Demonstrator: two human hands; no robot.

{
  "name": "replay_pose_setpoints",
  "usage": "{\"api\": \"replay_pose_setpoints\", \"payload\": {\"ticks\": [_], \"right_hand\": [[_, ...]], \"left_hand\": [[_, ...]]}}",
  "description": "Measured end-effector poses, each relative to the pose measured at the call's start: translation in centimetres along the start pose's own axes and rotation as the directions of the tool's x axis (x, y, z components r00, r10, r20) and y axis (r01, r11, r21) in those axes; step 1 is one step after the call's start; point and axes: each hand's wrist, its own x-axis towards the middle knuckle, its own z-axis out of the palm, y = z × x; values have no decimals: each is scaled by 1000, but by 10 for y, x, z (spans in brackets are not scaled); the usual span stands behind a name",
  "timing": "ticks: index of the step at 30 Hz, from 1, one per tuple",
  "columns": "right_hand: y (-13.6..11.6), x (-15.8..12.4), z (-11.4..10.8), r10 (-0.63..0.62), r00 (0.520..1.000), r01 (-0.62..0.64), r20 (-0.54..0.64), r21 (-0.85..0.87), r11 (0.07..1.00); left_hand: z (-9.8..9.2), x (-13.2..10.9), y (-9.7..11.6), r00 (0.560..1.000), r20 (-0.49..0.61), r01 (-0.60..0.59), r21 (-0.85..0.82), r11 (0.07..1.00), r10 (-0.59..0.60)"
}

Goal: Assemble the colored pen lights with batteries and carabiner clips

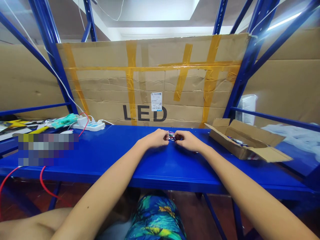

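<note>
Small shiny metallic pieces [171, 136] lie bunched between my two hands, over the middle of the blue table [107, 150]. My left hand [160, 138] grips their left side with bent fingers. On their right side, my right hand [184, 139] holds them with its fingers curled. What the pieces are is too small to tell. Part of another small item [195, 152] shows on the table beneath my right wrist.
An open cardboard box [240, 138] with shiny pieces inside stands at the right. At the left are a white power strip [91, 126], cables and a teal bag [65, 120]. A large taped cardboard sheet [105, 90] stands behind, between blue posts.
</note>
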Motion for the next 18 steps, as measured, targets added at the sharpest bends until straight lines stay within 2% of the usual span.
{"api": "replay_pose_setpoints", "payload": {"ticks": [3,5,13,18], "right_hand": [[1,0,1,3,1000,-3,18,-4,1000],[0,-1,1,-7,1000,7,27,16,1000],[-6,-1,0,-45,999,46,-8,127,991],[-3,0,0,-44,999,45,-15,102,994]], "left_hand": [[0,2,3,982,-163,-107,-59,992,96],[2,3,4,970,-203,-153,-77,985,135],[10,5,5,957,-233,-197,-78,977,175],[0,3,6,961,-200,-206,-68,976,189]]}}
